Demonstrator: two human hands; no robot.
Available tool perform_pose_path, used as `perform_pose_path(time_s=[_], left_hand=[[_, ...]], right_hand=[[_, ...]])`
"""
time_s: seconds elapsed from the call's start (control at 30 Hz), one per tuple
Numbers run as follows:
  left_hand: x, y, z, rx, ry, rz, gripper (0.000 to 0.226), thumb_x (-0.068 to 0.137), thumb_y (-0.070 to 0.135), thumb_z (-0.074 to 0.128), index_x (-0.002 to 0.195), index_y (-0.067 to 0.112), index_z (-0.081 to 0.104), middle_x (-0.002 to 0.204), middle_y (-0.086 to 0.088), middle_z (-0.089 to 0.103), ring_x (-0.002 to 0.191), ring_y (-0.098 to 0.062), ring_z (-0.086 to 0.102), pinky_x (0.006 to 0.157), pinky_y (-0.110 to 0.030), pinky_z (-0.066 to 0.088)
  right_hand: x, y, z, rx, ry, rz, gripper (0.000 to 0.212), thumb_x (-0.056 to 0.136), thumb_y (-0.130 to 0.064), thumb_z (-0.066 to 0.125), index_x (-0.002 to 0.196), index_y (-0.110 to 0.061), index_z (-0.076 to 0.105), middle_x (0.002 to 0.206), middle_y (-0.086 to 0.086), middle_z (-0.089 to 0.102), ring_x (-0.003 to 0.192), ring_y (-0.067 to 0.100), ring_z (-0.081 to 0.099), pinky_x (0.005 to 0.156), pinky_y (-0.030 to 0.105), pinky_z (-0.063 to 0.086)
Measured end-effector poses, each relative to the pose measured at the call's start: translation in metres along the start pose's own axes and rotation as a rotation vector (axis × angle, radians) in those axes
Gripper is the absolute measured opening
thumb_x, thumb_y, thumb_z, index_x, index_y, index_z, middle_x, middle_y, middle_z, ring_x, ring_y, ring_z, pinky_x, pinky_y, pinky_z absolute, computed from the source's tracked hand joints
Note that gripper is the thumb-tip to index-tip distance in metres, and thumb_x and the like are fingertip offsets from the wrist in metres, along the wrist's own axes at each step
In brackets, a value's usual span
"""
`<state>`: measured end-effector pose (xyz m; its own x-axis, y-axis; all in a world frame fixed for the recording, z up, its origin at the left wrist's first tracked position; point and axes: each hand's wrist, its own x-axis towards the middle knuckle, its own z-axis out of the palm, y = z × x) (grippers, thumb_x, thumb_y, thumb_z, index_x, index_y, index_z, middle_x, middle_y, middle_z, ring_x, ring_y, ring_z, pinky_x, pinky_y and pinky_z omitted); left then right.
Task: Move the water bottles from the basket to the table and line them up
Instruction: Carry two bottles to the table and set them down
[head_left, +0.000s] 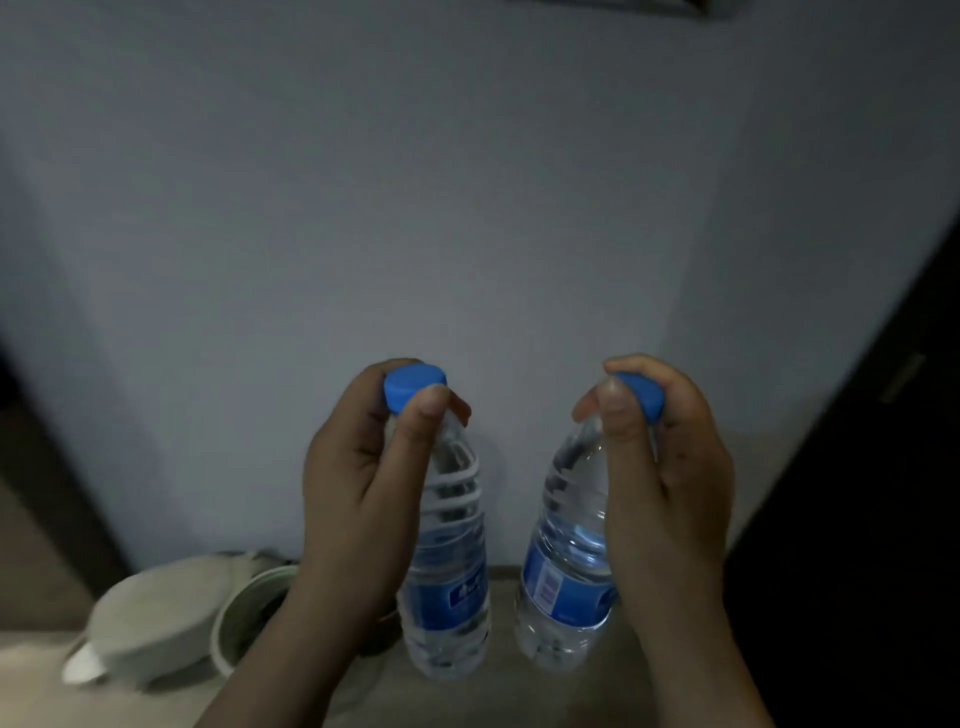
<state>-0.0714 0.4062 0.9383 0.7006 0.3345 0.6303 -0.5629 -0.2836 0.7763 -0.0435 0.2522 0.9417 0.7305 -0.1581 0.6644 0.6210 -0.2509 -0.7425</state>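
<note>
Left hand (358, 483) grips left bottle (448, 592), right hand (670, 483) right bottle (566, 577); blurred kettle (156, 618), perhaps

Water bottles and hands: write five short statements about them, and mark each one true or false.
1. The left hand grips the left bottle at its capped top. True.
2. The right hand holds nothing. False: it grips the right bottle at the neck.
3. Both caps are red. False: the left cap and the right cap are blue.
4. Both bottles bear blue labels. True.
5. The white vessel stands to the right of the bottles. False: it is to their left, partly behind the left forearm.
</note>
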Motion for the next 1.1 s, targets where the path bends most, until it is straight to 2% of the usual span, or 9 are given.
perform_pose_path(time_s=[0.1,0.27,0.43,0.5,0.63,0.83,0.97,1.1], left_hand=[[0.001,-0.001,-0.081,0.097,0.057,0.002,0.026,0.091,0.039,0.044,0.084,0.022,0.062,0.079,0.001,0.065,0.071,-0.01,0.062,0.063,-0.011,0.046],[-0.011,0.0,-0.213,0.217,0.196,-0.017,0.024,0.09,0.041,0.047,0.084,0.023,0.062,0.079,-0.002,0.066,0.073,-0.015,0.063,0.065,-0.024,0.049],[-0.024,0.003,-0.322,0.393,0.327,-0.032,0.023,0.09,0.04,0.046,0.084,0.025,0.062,0.08,0.008,0.065,0.076,-0.009,0.062,0.068,-0.015,0.044],[-0.027,0.003,-0.357,0.443,0.396,-0.053,0.026,0.088,0.042,0.046,0.083,0.023,0.063,0.08,0.007,0.065,0.078,-0.01,0.062,0.068,-0.015,0.044],[-0.032,0.0,-0.421,0.481,0.537,-0.078,0.03,0.088,0.042,0.047,0.086,0.018,0.064,0.081,0.001,0.065,0.079,-0.016,0.063,0.071,-0.023,0.047],[-0.024,-0.013,-0.503,0.654,0.731,-0.087,0.021,0.088,0.045,0.047,0.087,0.029,0.061,0.081,0.008,0.065,0.077,-0.009,0.062,0.068,-0.019,0.047],[-0.009,-0.018,-0.552,0.756,0.818,-0.091,0.025,0.088,0.044,0.047,0.086,0.025,0.063,0.083,0.003,0.067,0.082,-0.016,0.064,0.072,-0.027,0.051],[-0.001,-0.022,-0.598,0.892,0.94,-0.112,0.024,0.089,0.043,0.045,0.088,0.025,0.062,0.082,0.008,0.065,0.079,-0.012,0.063,0.069,-0.014,0.046]], right_hand=[[-0.025,-0.03,0.072,0.118,-0.116,-0.021,0.018,0.088,-0.05,0.046,0.096,-0.037,0.055,0.084,-0.012,0.067,0.081,-0.001,0.063,0.068,0.003,0.043],[-0.079,-0.082,0.184,0.372,-0.293,-0.045,0.017,0.092,-0.041,0.049,0.101,-0.03,0.057,0.084,-0.01,0.067,0.077,0.003,0.064,0.068,0.005,0.044],[-0.128,-0.131,0.278,0.546,-0.482,-0.051,0.021,0.093,-0.036,0.048,0.107,-0.023,0.057,0.088,-0.008,0.068,0.081,0.004,0.065,0.068,0.006,0.046],[-0.141,-0.147,0.312,0.606,-0.535,-0.047,0.021,0.092,-0.035,0.049,0.107,-0.022,0.058,0.089,-0.006,0.068,0.083,0.004,0.066,0.07,0.007,0.047],[-0.164,-0.173,0.379,0.675,-0.665,-0.054,0.018,0.092,-0.038,0.05,0.104,-0.028,0.058,0.087,-0.007,0.068,0.082,0.004,0.065,0.073,0.008,0.046],[-0.189,-0.199,0.484,0.794,-0.847,-0.078,0.022,0.091,-0.043,0.049,0.104,-0.028,0.058,0.089,-0.008,0.068,0.079,0.004,0.064,0.071,0.01,0.045],[-0.196,-0.224,0.552,0.918,-0.972,-0.096,0.023,0.091,-0.042,0.05,0.107,-0.028,0.058,0.094,-0.003,0.068,0.086,0.012,0.065,0.074,0.015,0.046],[-0.209,-0.247,0.614,1.008,-1.069,-0.112,0.025,0.092,-0.044,0.05,0.109,-0.028,0.059,0.092,-0.005,0.067,0.089,0.016,0.066,0.074,0.017,0.048]])
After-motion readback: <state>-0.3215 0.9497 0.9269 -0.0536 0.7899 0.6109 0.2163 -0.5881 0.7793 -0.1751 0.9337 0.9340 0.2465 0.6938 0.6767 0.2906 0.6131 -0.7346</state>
